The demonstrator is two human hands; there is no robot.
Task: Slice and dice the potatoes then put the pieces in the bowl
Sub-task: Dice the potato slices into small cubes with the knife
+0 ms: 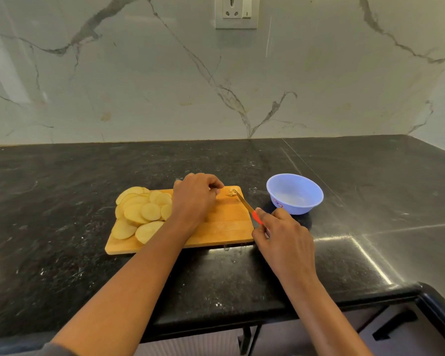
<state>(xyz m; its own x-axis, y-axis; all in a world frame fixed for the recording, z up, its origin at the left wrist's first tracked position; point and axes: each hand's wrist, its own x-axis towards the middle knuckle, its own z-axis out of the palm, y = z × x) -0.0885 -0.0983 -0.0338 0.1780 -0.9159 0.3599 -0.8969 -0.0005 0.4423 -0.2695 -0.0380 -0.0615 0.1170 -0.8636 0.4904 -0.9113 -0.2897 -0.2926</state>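
Right grip (283,237) clenched on the knife (244,202), blade at the dice (232,192) on the board's (224,227) far corner. Left grip (193,199) curled beside them; holding anything, can't tell. Slices (141,214) piled left: likely slick and stiff, so pin them flat.

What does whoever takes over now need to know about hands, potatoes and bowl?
The right hand grips the red-handled knife, tip at a few diced pieces at the far right corner of the cutting board.
The left hand, fingers curled, is beside them; a pinch is unclear.
The potato slices are piled on the board's left.
The bowl, right of the board, shows no pieces.
Done: slicing. Left: dice the slices, fill the bowl.
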